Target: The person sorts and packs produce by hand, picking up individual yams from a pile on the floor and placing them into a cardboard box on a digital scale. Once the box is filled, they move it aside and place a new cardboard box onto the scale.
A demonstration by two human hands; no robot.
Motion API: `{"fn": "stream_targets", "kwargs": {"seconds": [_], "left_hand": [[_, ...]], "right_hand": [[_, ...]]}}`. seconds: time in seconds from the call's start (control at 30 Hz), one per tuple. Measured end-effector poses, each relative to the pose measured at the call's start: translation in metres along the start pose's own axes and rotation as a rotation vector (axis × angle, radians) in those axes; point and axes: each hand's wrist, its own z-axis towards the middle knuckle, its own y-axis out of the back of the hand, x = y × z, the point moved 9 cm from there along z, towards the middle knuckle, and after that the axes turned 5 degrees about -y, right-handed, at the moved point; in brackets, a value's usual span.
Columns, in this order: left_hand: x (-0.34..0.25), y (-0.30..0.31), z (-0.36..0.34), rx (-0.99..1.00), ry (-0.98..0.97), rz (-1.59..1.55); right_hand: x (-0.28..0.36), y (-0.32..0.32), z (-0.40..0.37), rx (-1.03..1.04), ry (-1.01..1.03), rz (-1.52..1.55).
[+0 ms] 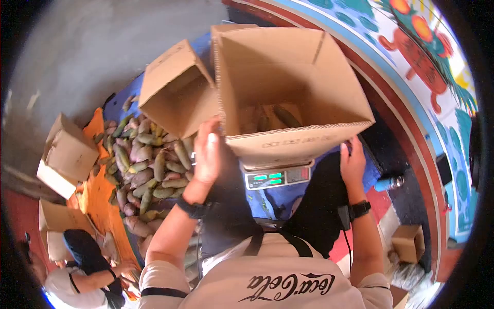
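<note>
A large open cardboard box [285, 143] stands in front of me on a digital scale [278, 177] with lit green displays. A few dark green, long vegetables [286, 117] lie at its bottom. My left hand [207, 154] is at the box's near left corner, fingers stretched out along its side. At the near right corner is my right hand [353, 162], its fingers loosely spread with the tips right at the cardboard. Neither hand is wrapped around anything. To the left lies a heap of green and purplish root-like vegetables [149, 159].
A second open cardboard box [170, 72] tilts over the heap. Another box [69, 152] stands far left, above a seated person [85, 275]. A blue bottle [389, 183] lies right, near a small box [408, 243]. A painted wall [411, 72] curves along the right.
</note>
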Motion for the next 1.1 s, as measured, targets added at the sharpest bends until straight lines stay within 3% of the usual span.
{"fn": "stream_targets", "kwargs": {"seconds": [0.07,0.3,0.37,0.57,0.73,0.8,0.83,0.87,0.93,0.97,1.1], "left_hand": [[-0.008,0.001,0.004,-0.074,-0.057,-0.031],[-0.001,0.002,0.004,0.030,-0.072,-0.069],[0.015,0.013,-0.001,-0.118,0.083,-0.373],[0.068,0.111,-0.038,-0.360,0.230,-0.184],[0.158,0.178,-0.135,-0.449,0.617,0.001],[0.181,0.193,-0.179,-0.306,0.757,0.289],[0.232,0.211,-0.223,-0.210,0.566,0.684],[0.250,0.206,-0.252,-0.104,0.595,0.660],[0.304,0.186,-0.322,0.478,0.428,1.205],[0.306,0.172,-0.337,0.710,0.580,1.204],[0.308,0.141,-0.385,0.937,0.692,1.143]], "right_hand": [[-0.001,0.000,0.000,-0.020,0.037,-0.038],[-0.011,-0.004,0.001,0.030,-0.017,-0.012],[-0.005,-0.003,0.000,0.039,0.011,0.009],[-0.009,0.000,-0.001,0.041,0.043,-0.069],[-0.010,0.001,-0.001,0.047,0.031,-0.033],[-0.009,0.001,0.000,0.040,0.008,-0.007],[-0.009,-0.001,0.000,0.048,0.009,-0.009],[-0.008,-0.002,0.001,0.055,0.031,-0.002],[-0.008,-0.005,0.001,0.068,0.054,0.000],[-0.010,-0.006,0.001,0.075,0.041,0.019],[-0.019,-0.009,0.002,0.098,-0.018,-0.019]]}}
